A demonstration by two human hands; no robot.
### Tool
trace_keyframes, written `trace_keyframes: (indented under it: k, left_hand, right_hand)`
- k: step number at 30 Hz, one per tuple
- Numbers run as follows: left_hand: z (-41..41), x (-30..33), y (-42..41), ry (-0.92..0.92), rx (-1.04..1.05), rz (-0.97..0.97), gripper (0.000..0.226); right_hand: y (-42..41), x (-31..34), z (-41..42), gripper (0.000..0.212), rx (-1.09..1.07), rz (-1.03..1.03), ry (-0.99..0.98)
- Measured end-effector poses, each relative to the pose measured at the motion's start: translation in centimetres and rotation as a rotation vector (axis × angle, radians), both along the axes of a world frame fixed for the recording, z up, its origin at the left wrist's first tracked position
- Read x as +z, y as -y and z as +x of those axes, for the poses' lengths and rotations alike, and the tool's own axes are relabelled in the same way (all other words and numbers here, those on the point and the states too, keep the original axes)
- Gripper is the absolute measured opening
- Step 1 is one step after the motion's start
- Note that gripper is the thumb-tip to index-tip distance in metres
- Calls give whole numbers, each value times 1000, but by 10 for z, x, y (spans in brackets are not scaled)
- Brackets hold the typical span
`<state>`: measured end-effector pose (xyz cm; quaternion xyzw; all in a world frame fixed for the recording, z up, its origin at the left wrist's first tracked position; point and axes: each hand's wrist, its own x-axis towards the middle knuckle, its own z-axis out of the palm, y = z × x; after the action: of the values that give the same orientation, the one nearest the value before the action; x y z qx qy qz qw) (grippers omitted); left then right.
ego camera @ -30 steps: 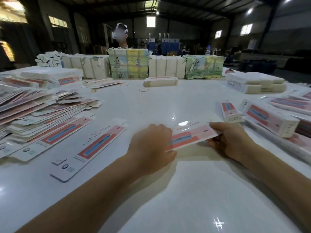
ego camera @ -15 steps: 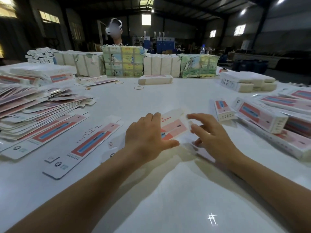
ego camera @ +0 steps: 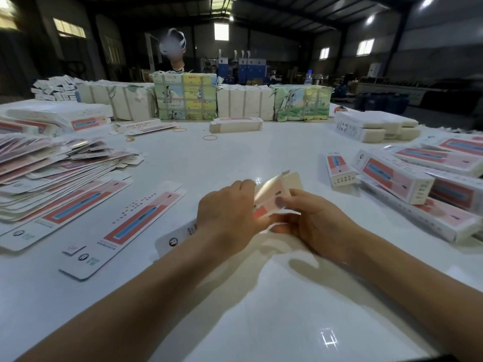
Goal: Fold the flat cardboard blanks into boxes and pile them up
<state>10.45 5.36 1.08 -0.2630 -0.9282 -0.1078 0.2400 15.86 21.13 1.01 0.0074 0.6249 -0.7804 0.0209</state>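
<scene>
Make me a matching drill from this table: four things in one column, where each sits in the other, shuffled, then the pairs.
Things:
1. heap of flat blanks
2. pile of folded boxes
3. blank being folded
4. rubber band

Places:
A. right side of the table
B. held in both hands, left hand and right hand, near the table's middle
C. left side of the table
D. lying alone toward the far edge, before the wrapped bundles

Pairs: 1-C, 2-A, 3-B, 4-D
</scene>
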Motion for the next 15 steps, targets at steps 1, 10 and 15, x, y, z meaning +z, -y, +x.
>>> trace_keyframes:
  k: [1,10,15]
  left_hand:
    - [-1,2,1,-14,-2,-1,64]
    - [-11,11,19,271,-58,117,60]
    - [-13,9,18,320,-61,105,61]
  right_hand:
    - [1,0,1,25,0,35,-19]
    - [-6,-5,4,30,-599,484,-244]
    - [6,-5,7,20,-524,591,-380]
